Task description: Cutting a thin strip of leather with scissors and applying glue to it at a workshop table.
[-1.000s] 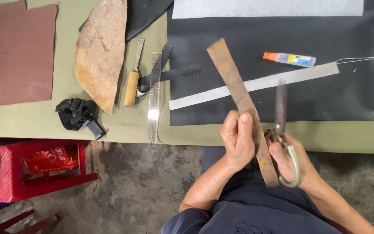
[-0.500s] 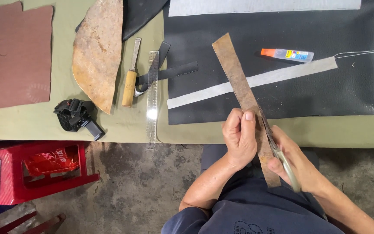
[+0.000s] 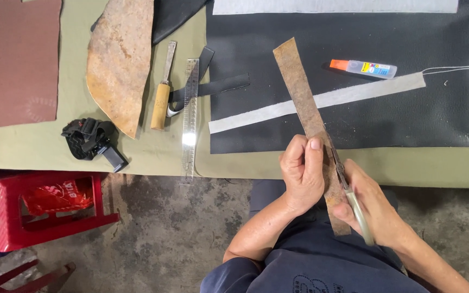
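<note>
Scissors now closed along strip, lower centre; left hand clamps strip, right hand grips scissors; loose hold risks crooked cut.

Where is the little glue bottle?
The glue bottle lies on the black sheet at upper right, just above the white strip.

One view only, worn on your head, looking steeply down, tabletop edge across mid-frame, your left hand and right hand close below, concrete floor and your lap beneath
</note>
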